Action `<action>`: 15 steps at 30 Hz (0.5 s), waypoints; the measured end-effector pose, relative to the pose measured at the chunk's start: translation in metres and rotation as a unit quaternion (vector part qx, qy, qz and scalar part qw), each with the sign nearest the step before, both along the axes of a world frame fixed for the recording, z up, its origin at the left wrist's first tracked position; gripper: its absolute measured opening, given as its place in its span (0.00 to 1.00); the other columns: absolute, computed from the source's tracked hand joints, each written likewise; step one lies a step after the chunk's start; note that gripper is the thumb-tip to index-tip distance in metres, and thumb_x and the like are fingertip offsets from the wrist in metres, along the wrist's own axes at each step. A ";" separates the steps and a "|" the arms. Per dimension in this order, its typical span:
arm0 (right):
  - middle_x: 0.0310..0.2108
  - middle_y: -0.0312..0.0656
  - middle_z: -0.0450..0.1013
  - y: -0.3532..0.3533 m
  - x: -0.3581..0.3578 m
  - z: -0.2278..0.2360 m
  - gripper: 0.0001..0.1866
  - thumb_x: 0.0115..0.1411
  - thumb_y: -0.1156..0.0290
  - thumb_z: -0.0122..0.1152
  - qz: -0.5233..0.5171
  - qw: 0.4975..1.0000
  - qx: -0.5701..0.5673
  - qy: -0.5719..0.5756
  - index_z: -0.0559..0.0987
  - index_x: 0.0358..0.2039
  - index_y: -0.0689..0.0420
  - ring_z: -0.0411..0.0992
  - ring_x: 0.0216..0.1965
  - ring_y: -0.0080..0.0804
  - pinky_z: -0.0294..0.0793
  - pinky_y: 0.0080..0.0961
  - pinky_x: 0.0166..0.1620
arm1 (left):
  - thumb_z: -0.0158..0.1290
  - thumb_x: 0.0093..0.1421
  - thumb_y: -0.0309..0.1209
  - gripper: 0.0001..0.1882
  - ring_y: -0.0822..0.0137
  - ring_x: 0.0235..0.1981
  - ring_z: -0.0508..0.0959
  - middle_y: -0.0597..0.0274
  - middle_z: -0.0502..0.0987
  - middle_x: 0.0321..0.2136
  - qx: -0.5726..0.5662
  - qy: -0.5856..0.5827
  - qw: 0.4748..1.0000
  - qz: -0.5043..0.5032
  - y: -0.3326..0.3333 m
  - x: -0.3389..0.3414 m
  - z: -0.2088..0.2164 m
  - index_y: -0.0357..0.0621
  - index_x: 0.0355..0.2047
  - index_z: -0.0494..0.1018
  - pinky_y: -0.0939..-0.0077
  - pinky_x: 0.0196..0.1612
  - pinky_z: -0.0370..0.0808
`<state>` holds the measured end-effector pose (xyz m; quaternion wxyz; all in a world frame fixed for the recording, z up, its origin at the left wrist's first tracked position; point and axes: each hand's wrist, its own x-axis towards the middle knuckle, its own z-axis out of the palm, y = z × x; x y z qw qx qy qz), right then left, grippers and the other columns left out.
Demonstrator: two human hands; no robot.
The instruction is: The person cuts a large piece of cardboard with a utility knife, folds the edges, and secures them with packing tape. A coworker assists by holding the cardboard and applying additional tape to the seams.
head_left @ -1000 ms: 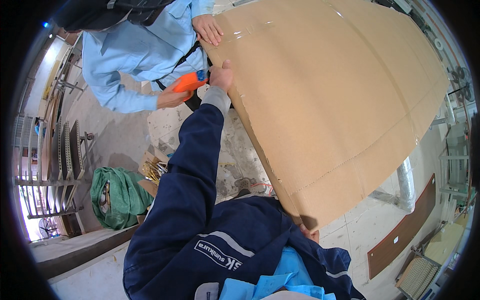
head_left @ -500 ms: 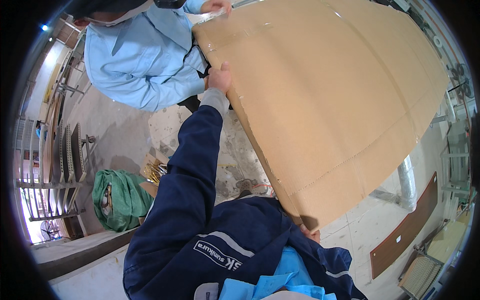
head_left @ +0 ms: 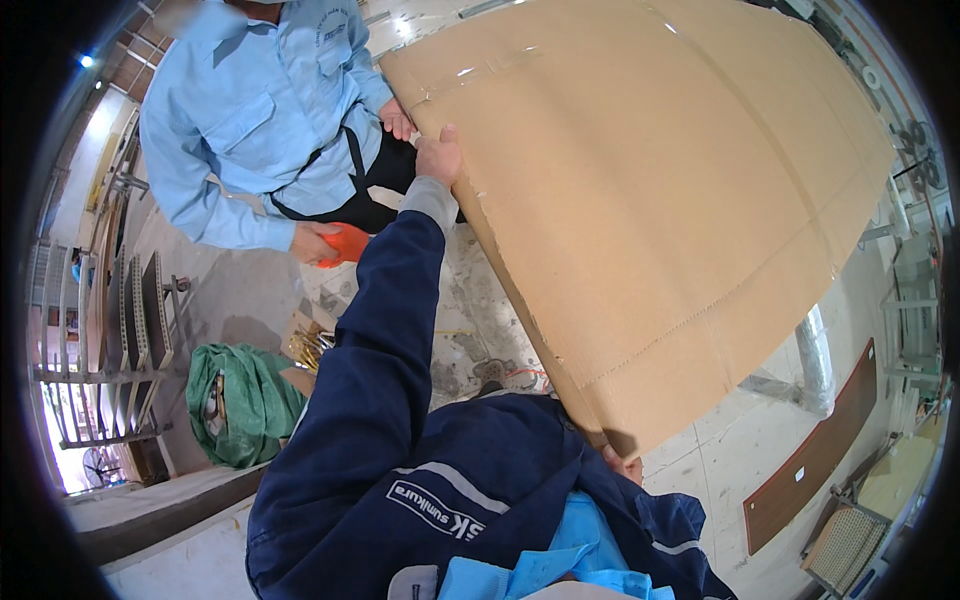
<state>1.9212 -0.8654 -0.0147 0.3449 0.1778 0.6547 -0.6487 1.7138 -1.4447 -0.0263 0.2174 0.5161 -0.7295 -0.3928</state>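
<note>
A large, flat cardboard box slants across the right half of the view, with strips of clear tape near its far left corner. My left hand grips its left edge, thumb on top and fingers hidden round the side. At the box's near corner, my right hand holds the edge from beside and below; most of its fingers are hidden under the cardboard. A co-worker in a light blue shirt stands at the far left. One of their hands is beside the box edge, and the other holds an orange object.
On the floor at left are a green sack and an opened carton of metallic pieces. Panels stand on a rack further left. At right lie a brown board and a plastic-wrapped roll.
The co-worker has straightened and drawn back to the left. One hand has come down along the box edge; the other now shows with the orange object. My hands and the box have hardly moved.
</note>
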 end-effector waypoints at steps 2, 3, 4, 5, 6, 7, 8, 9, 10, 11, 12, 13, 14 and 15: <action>0.47 0.47 0.81 0.001 -0.001 0.000 0.30 0.59 0.63 0.73 -0.002 1.000 0.002 0.004 0.76 0.58 0.66 0.81 0.45 0.37 0.80 0.33 0.49 | 0.51 0.69 0.55 0.44 0.37 0.58 0.78 0.22 0.75 0.54 0.000 0.012 1.000 -0.013 0.000 0.000 -0.001 0.14 0.56 0.60 0.55 0.61 0.73; 0.47 0.46 0.81 0.001 -0.002 -0.001 0.30 0.59 0.63 0.73 0.011 1.000 0.011 0.006 0.76 0.58 0.66 0.81 0.45 0.37 0.80 0.33 0.49 | 0.51 0.69 0.55 0.44 0.37 0.58 0.78 0.23 0.75 0.54 0.004 0.015 1.000 -0.015 0.000 -0.001 -0.002 0.14 0.57 0.59 0.55 0.62 0.73; 0.47 0.46 0.81 0.002 -0.002 -0.002 0.30 0.60 0.63 0.73 0.024 0.999 0.021 0.008 0.76 0.58 0.66 0.81 0.45 0.36 0.80 0.33 0.49 | 0.51 0.69 0.55 0.44 0.38 0.59 0.78 0.23 0.75 0.55 0.008 0.018 1.000 -0.018 0.000 -0.001 -0.002 0.14 0.57 0.59 0.56 0.62 0.73; 0.47 0.46 0.81 0.003 -0.003 -0.004 0.29 0.60 0.63 0.73 0.031 0.999 0.035 0.009 0.76 0.57 0.66 0.81 0.45 0.36 0.79 0.33 0.49 | 0.51 0.69 0.55 0.44 0.38 0.59 0.77 0.23 0.75 0.55 0.008 0.015 1.000 -0.015 0.000 -0.002 -0.002 0.14 0.57 0.59 0.56 0.63 0.73; 0.47 0.45 0.81 0.004 -0.003 -0.007 0.29 0.60 0.63 0.73 0.035 0.999 0.027 0.014 0.76 0.57 0.65 0.81 0.45 0.36 0.79 0.33 0.48 | 0.51 0.69 0.54 0.44 0.38 0.59 0.77 0.23 0.74 0.55 0.010 0.012 1.000 -0.012 0.000 -0.002 -0.001 0.14 0.57 0.58 0.57 0.63 0.73; 0.47 0.45 0.81 0.006 -0.003 -0.009 0.29 0.60 0.63 0.73 0.034 0.999 0.023 0.018 0.76 0.57 0.65 0.81 0.44 0.36 0.79 0.33 0.48 | 0.51 0.69 0.54 0.44 0.38 0.59 0.77 0.23 0.74 0.55 0.011 0.008 1.000 -0.009 0.000 -0.003 0.000 0.14 0.58 0.58 0.57 0.63 0.72; 0.47 0.44 0.81 0.006 -0.002 -0.011 0.29 0.60 0.63 0.73 0.027 0.999 0.027 0.022 0.76 0.57 0.65 0.81 0.44 0.36 0.79 0.33 0.48 | 0.51 0.69 0.54 0.44 0.38 0.59 0.77 0.23 0.74 0.55 0.014 -0.001 1.000 -0.008 0.001 -0.003 0.001 0.14 0.58 0.58 0.57 0.63 0.72; 0.46 0.44 0.81 0.007 -0.001 -0.013 0.29 0.60 0.63 0.73 0.019 0.999 0.017 0.026 0.76 0.57 0.65 0.81 0.44 0.36 0.79 0.33 0.48 | 0.51 0.69 0.54 0.44 0.37 0.59 0.77 0.23 0.74 0.56 0.016 -0.009 1.000 -0.008 0.002 -0.002 0.002 0.14 0.58 0.57 0.57 0.63 0.72; 0.46 0.44 0.81 0.007 0.000 -0.015 0.29 0.59 0.63 0.73 0.006 0.999 0.015 0.031 0.76 0.57 0.65 0.81 0.44 0.36 0.79 0.33 0.48 | 0.51 0.69 0.54 0.43 0.37 0.59 0.77 0.23 0.74 0.56 0.015 -0.021 1.000 -0.011 0.003 -0.002 0.004 0.14 0.58 0.57 0.57 0.63 0.72; 0.46 0.45 0.81 0.007 0.001 -0.016 0.30 0.59 0.63 0.73 0.001 0.999 0.015 0.032 0.76 0.57 0.65 0.81 0.44 0.36 0.79 0.33 0.48 | 0.51 0.69 0.54 0.43 0.37 0.59 0.77 0.23 0.74 0.56 0.023 -0.014 1.000 -0.007 0.005 -0.002 0.005 0.15 0.58 0.57 0.57 0.63 0.72; 0.46 0.45 0.81 0.007 0.002 -0.016 0.30 0.59 0.63 0.74 -0.004 0.999 0.015 0.032 0.76 0.57 0.65 0.81 0.44 0.36 0.79 0.33 0.48 | 0.51 0.69 0.54 0.43 0.37 0.59 0.77 0.23 0.74 0.56 0.027 -0.010 1.000 -0.006 0.006 -0.001 0.006 0.15 0.58 0.57 0.57 0.64 0.72; 0.46 0.45 0.81 0.007 0.003 -0.016 0.30 0.59 0.62 0.74 -0.001 0.999 0.017 0.028 0.76 0.57 0.65 0.80 0.44 0.36 0.79 0.33 0.48 | 0.51 0.69 0.54 0.43 0.37 0.59 0.77 0.22 0.74 0.56 0.022 -0.007 1.000 -0.001 0.006 0.000 0.008 0.15 0.58 0.57 0.56 0.64 0.72; 0.46 0.45 0.81 0.006 0.003 -0.015 0.30 0.59 0.62 0.74 -0.004 0.999 0.023 0.024 0.76 0.58 0.65 0.80 0.44 0.36 0.79 0.33 0.48 | 0.51 0.69 0.54 0.43 0.37 0.59 0.77 0.22 0.74 0.56 0.028 -0.005 1.000 -0.004 0.007 0.001 0.009 0.15 0.58 0.57 0.56 0.64 0.72; 0.46 0.45 0.81 0.005 0.004 -0.013 0.31 0.59 0.61 0.74 -0.001 1.000 0.020 0.023 0.76 0.58 0.65 0.80 0.44 0.36 0.79 0.33 0.48 | 0.51 0.69 0.54 0.43 0.37 0.60 0.77 0.22 0.74 0.56 0.026 -0.004 1.000 -0.004 0.007 0.001 0.009 0.15 0.58 0.57 0.56 0.64 0.72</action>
